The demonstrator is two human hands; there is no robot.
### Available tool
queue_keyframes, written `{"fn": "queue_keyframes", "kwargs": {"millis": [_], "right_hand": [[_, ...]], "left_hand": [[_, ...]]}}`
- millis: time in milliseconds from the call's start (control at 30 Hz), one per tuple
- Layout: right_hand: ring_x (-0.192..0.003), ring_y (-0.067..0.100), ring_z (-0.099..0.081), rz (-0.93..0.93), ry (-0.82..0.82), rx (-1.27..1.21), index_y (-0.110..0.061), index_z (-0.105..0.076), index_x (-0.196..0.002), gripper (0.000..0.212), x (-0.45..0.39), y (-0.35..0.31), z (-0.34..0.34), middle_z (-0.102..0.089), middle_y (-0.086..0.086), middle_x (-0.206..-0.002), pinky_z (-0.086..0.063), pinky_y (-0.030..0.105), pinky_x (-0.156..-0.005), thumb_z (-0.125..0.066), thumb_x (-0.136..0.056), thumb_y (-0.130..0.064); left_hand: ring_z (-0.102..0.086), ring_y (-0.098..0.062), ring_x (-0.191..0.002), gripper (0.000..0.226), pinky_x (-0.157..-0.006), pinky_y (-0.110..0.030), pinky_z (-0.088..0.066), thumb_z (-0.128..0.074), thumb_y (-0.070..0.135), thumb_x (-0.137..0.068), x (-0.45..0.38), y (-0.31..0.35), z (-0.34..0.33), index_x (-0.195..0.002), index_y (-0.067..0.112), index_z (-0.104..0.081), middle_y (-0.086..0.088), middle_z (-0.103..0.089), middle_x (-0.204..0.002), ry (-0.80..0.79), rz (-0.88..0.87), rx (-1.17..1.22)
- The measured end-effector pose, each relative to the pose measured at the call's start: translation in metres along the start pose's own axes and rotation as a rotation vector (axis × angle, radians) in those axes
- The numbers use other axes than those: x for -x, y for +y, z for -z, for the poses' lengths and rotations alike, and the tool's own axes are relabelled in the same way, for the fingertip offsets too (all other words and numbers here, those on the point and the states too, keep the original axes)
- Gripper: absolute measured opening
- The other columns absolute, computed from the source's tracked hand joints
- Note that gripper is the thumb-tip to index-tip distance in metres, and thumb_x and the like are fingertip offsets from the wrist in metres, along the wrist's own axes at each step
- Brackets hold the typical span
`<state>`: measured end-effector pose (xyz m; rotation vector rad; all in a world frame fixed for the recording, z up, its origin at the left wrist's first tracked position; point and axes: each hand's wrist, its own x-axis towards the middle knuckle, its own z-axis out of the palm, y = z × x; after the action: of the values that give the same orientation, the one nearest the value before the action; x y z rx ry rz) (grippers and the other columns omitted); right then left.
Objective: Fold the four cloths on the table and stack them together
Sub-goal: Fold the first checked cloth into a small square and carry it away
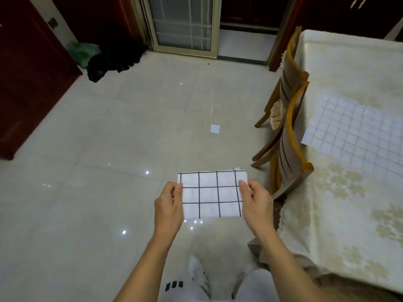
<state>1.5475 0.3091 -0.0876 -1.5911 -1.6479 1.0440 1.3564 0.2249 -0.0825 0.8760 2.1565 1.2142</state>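
Both hands, left (169,203) and right (257,199), are pinched on the folded cloth's (211,195) side edges; it is held above the floor (109,138). Another cloth (353,131), apparently unfolded, lies on the table (349,203).

A: Item one, folded grid cloth (211,194): what is being hidden?

B: Both side edges are being covered by the left hand (169,205) and right hand (256,201); the layer count is not being shown.

A: Item two, the spread cloth (357,129)?

B: It is being cut off by the right edge, as is the table (340,62).

A: Item three, the dark heap (113,62) on the floor?

B: It is being rendered too dim to be identified.
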Motion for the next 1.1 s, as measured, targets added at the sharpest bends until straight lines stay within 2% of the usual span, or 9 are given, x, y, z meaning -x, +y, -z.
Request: {"fn": "queue_keyframes", "kwargs": {"millis": [100,200,333,567,700,767,867,1033,1100], "right_hand": [[-0.057,0.013,-0.042,0.0,-0.009,0.022,-0.015,-0.049,-0.071,0.036,-0.001,-0.01,-0.013,-0.049,-0.002,-0.06,-0.034,0.032,-0.056,-0.052,-0.102,-0.032],[-0.058,0.018,-0.048,0.013,-0.019,0.033,-0.017,-0.051,-0.072,0.035,-0.01,-0.019,-0.017,-0.053,0.003,-0.062,-0.038,0.036,-0.055,-0.05,-0.102,-0.035],[-0.056,0.014,-0.044,0.04,-0.011,0.051,-0.024,-0.047,-0.07,0.035,-0.025,-0.031,-0.023,-0.049,0.0,-0.06,-0.035,0.032,-0.054,-0.05,-0.103,-0.036],[-0.055,0.01,-0.041,0.04,-0.011,0.026,-0.025,-0.047,-0.071,0.034,-0.065,-0.045,-0.036,-0.046,-0.003,-0.06,-0.037,0.032,-0.054,-0.05,-0.103,-0.034],[-0.056,0.011,-0.042,0.047,-0.032,-0.022,-0.021,-0.05,-0.072,0.033,-0.094,-0.054,-0.039,-0.048,0.0,-0.061,-0.039,0.034,-0.054,-0.05,-0.103,-0.033],[-0.055,0.007,-0.04,0.0,0.002,-0.035,-0.024,-0.047,-0.07,0.034,-0.16,-0.055,-0.027,-0.045,-0.004,-0.06,-0.036,0.029,-0.053,-0.05,-0.103,-0.031],[-0.052,0.005,-0.04,0.015,-0.017,-0.037,-0.028,-0.043,-0.068,0.036,-0.177,-0.067,-0.026,-0.041,-0.009,-0.058,-0.032,0.018,-0.051,-0.051,-0.103,-0.028],[-0.054,0.006,-0.037,0.002,0.039,0.001,-0.026,-0.042,-0.067,0.038,-0.262,-0.066,-0.004,-0.041,-0.007,-0.059,-0.032,0.019,-0.051,-0.05,-0.103,-0.03],[-0.054,0.005,-0.038,-0.009,0.04,-0.011,-0.026,-0.043,-0.068,0.036,-0.29,-0.066,0.001,-0.043,-0.007,-0.06,-0.033,0.016,-0.05,-0.05,-0.103,-0.029]], "left_hand": [[-0.032,-0.008,-0.052,0.033,-0.05,-0.022,-0.03,-0.049,0.027,-0.103,-0.009,-0.004,0.012,-0.072,0.016,-0.047,0.004,-0.037,-0.058,0.016,-0.01,0.017],[-0.032,-0.008,-0.051,0.033,-0.049,-0.021,-0.029,-0.049,0.028,-0.103,-0.018,-0.001,0.015,-0.072,0.017,-0.046,0.007,-0.034,-0.058,0.009,-0.01,0.04],[-0.033,-0.006,-0.05,0.032,-0.049,-0.018,-0.03,-0.049,0.026,-0.103,-0.036,0.008,0.017,-0.072,0.019,-0.047,0.011,-0.033,-0.057,0.008,-0.014,0.057],[-0.032,-0.008,-0.051,0.031,-0.048,-0.019,-0.029,-0.048,0.03,-0.103,-0.086,0.018,0.009,-0.073,0.021,-0.047,0.016,-0.039,-0.052,-0.007,0.002,0.051],[-0.032,-0.007,-0.052,0.031,-0.049,-0.02,-0.029,-0.049,0.029,-0.103,-0.113,0.031,0.0,-0.074,0.017,-0.048,0.012,-0.036,-0.057,0.018,-0.032,0.044],[-0.033,-0.006,-0.052,0.031,-0.049,-0.019,-0.03,-0.049,0.027,-0.103,-0.167,0.057,-0.041,-0.075,0.016,-0.049,0.01,-0.036,-0.06,-0.037,-0.038,0.02],[-0.035,-0.007,-0.052,0.03,-0.05,-0.02,-0.031,-0.048,0.027,-0.103,-0.185,0.072,-0.044,-0.076,0.015,-0.05,0.008,-0.037,-0.06,-0.017,-0.059,0.019],[-0.034,-0.007,-0.052,0.03,-0.05,-0.021,-0.031,-0.048,0.028,-0.103,-0.244,0.113,-0.098,-0.076,0.016,-0.05,0.006,-0.04,-0.062,-0.036,-0.061,0.01],[-0.034,-0.007,-0.052,0.03,-0.05,-0.02,-0.03,-0.049,0.027,-0.103,-0.267,0.126,-0.117,-0.074,0.018,-0.049,0.007,-0.039,-0.061,-0.045,-0.062,0.015]]}}
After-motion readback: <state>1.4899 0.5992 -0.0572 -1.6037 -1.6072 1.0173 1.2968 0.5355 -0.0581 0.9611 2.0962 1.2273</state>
